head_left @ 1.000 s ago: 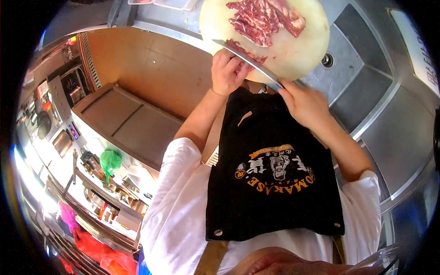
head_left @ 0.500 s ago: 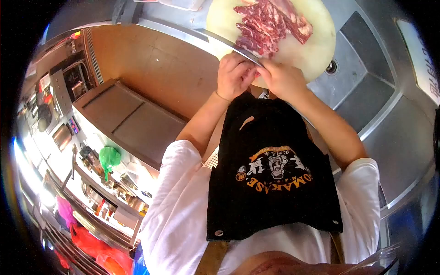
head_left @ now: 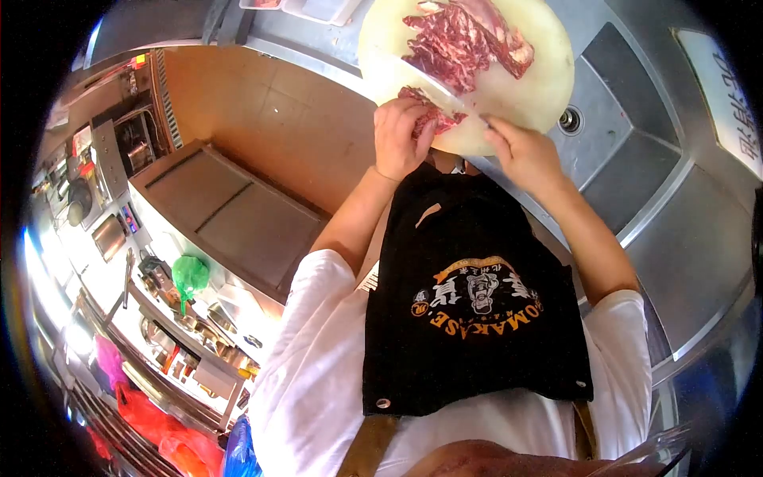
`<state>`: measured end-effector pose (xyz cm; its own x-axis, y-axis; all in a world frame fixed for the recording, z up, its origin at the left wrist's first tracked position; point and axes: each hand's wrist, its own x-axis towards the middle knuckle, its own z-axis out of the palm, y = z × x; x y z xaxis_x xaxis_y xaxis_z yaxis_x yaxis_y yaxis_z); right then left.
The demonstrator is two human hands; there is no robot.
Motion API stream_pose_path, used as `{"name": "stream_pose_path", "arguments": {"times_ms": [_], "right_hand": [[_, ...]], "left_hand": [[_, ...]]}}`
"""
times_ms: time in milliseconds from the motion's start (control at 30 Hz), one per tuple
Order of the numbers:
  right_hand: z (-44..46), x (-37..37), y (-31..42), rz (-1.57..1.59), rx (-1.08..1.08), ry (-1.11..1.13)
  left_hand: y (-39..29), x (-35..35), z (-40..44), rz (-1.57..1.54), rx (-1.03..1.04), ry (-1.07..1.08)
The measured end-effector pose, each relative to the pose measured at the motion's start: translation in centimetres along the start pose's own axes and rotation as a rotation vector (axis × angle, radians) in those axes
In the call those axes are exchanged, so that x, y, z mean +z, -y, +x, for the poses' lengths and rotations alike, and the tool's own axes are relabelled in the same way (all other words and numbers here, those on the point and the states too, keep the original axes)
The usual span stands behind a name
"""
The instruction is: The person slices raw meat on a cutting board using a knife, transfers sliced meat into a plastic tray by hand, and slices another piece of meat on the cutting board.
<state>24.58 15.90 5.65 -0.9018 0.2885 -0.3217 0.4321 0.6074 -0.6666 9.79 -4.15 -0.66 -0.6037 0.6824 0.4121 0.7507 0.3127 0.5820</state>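
Observation:
My right hand [head_left: 524,151] is closed around the handle of a knife [head_left: 435,82], whose blade points up and left across the round pale cutting board [head_left: 544,95]. Under the curled fingers of my left hand [head_left: 401,137] lies a piece of raw red meat [head_left: 449,122], close to the board's near left edge. The blade is between this piece and a larger pile of marbled raw meat [head_left: 457,48] farther up the board. Most of the knife handle is hidden by my fingers.
The board rests on a metal counter with a drain [head_left: 571,120] to its right. Plastic trays [head_left: 322,9] stand at the top left. A metal cabinet [head_left: 238,215] is lower left, near a worktop holding utensils and a green bag [head_left: 190,275].
My right hand and the knife have moved right, away from my left hand. More of the piece under my left fingers now shows on the board.

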Motion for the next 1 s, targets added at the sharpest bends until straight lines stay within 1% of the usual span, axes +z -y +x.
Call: {"name": "stream_pose_path", "arguments": {"times_ms": [33, 100, 133, 167, 233, 367, 433, 467, 533, 567, 667, 700, 833, 867, 933, 967, 1000], "right_hand": [[-1.2, -0.3, 1.0, 0.007, -0.013, 0.011], [-4.1, -1.9, 3.0, -0.090, 0.016, 0.100], [-5.3, -2.5, 3.5, -0.120, 0.034, 0.135], [-6.2, -2.7, 3.7, -0.124, 0.036, 0.136], [-7.2, -3.0, 3.8, -0.129, 0.034, 0.120], [-5.1, -2.0, 3.9, -0.083, 0.055, 0.136], [-2.7, -0.7, 4.0, -0.122, -0.002, 0.125], [-2.1, -0.5, 4.5, -0.120, 0.008, 0.125], [-1.0, -0.9, 5.3, -0.069, 0.086, 0.233], [-2.1, -0.4, 4.4, -0.062, 0.000, 0.137], [-5.7, -1.2, 3.1, -0.064, 0.031, 0.082], [-5.4, -1.6, 3.3, -0.119, 0.060, 0.144], [-0.9, 0.5, 3.8, -0.115, 0.022, 0.167], [-1.4, 0.6, 3.5, -0.117, 0.022, 0.161], [-3.0, 0.4, 3.1, -0.136, -0.016, 0.069], [-4.3, -0.3, 2.7, -0.140, -0.014, 0.069], [-6.0, -1.2, 2.1, -0.166, 0.033, 0.109]], "left_hand": [[0.1, 0.1, -0.2, -0.024, -0.006, -0.021], [0.6, 0.4, -0.8, -0.056, -0.016, -0.042], [1.0, 0.5, -1.2, -0.010, -0.017, 0.009], [1.4, 0.6, -1.5, 0.037, -0.019, 0.061], [1.0, 0.5, -0.9, 0.031, -0.006, 0.042], [1.6, 1.1, -1.1, 0.007, 0.035, -0.013], [1.8, 1.3, -1.0, 0.011, 0.037, -0.028], [1.6, 1.3, -1.0, 0.008, 0.041, -0.042], [1.7, 1.5, -1.1, 0.016, 0.046, -0.030], [1.8, 1.5, -1.3, 0.035, 0.045, -0.022], [1.9, 1.5, -1.4, 0.024, 0.039, -0.002], [1.9, 1.4, -1.4, 0.025, 0.033, 0.001], [1.6, 1.0, -1.4, -0.007, 0.019, 0.027], [1.7, 1.0, -1.4, 0.002, 0.010, 0.049], [1.7, 1.3, -1.4, 0.000, 0.028, 0.019], [1.8, 1.4, -1.5, 0.001, 0.040, -0.008], [1.6, 1.6, -1.4, -0.004, 0.036, -0.010]]}}
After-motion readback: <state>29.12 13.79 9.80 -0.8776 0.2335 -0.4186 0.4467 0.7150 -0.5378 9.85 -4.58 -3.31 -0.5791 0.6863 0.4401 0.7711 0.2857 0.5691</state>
